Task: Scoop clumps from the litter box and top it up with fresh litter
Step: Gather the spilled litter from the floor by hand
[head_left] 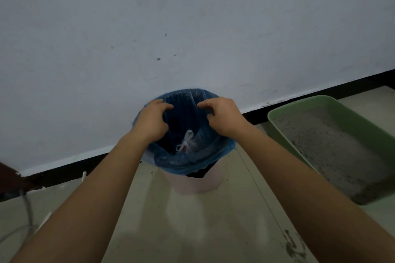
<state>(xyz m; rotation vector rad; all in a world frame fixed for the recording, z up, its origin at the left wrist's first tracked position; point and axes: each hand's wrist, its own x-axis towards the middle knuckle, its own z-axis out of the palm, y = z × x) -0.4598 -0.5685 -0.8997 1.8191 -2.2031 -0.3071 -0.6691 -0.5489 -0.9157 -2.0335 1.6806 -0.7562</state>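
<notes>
Centre frame: pale pink bin on the floor against the white wall, lined with a blue plastic liner folded over its rim. Inside the bin lies a small clear bag, knotted shut with white handles; its contents are not legible. Left hand is on the liner's left rim with its fingers curled round the plastic. Right hand is at the upper right rim, fingertips bent and pinching a fold of liner. Right of frame: green litter box on the floor, near the bin but apart from it. It holds grey granular litter with an uneven, lumpy surface. A few dark grains are scattered on the floor, lower right.
</notes>
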